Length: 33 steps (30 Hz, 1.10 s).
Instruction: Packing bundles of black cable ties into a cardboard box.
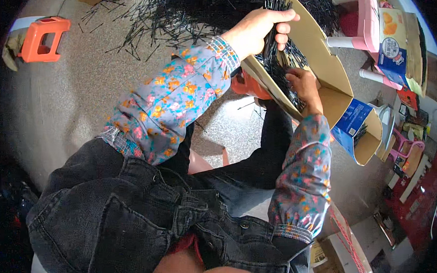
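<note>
A long, open cardboard box [318,40] lies tilted in front of me, holding many thin black sticks [272,64]. At its far end my left hand [257,31] wraps its fingers and thumb around an upright bundle of these sticks. My right hand [305,89] reaches into the near end, its fingers curled down onto the sticks there. How many it grips is hidden by the fingers. Floral sleeves cover both forearms.
More black sticks [150,24] lie heaped and scattered across the floor ahead. A blue cardboard box [352,119] stands to the right. Orange stools [47,40] are at the far left and under the box. A pink and white stool [368,23] stands far right.
</note>
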Tool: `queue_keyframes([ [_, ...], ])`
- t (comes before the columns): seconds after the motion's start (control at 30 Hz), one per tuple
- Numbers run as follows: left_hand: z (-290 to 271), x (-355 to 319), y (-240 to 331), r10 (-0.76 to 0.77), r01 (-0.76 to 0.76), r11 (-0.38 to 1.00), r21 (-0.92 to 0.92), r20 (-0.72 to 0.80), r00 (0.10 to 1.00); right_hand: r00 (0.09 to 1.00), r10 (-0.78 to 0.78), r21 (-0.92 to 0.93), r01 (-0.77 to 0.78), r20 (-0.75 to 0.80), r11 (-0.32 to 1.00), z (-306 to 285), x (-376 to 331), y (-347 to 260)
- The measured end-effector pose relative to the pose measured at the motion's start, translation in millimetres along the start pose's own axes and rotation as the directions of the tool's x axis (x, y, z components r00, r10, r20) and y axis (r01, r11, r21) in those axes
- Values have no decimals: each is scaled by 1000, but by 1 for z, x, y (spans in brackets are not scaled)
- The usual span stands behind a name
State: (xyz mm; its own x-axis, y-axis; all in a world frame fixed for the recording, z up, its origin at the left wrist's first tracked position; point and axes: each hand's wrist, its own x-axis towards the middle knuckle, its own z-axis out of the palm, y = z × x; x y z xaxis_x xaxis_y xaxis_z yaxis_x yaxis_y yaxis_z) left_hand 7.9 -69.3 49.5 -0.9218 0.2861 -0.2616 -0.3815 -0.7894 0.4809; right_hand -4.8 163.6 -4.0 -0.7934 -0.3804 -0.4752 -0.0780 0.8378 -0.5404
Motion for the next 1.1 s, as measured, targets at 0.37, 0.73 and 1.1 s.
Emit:
queue_keyframes([
  [0.37, 5, 2, -5, -17, 19, 999, -49, 36, 999, 957, 146, -658, 57, 250, 750, 25, 32, 9],
  [0.73, -11, 15, -8, -64, 47, 994, 94, 186, 980, 932, -75, -302, -39, -356, 952, -23, -23, -1],
  [1.1, 11, 0, -29, -96, 85, 986, 146, 71, 993, 861, 295, 777, 166, -415, 608, -30, -80, -57],
])
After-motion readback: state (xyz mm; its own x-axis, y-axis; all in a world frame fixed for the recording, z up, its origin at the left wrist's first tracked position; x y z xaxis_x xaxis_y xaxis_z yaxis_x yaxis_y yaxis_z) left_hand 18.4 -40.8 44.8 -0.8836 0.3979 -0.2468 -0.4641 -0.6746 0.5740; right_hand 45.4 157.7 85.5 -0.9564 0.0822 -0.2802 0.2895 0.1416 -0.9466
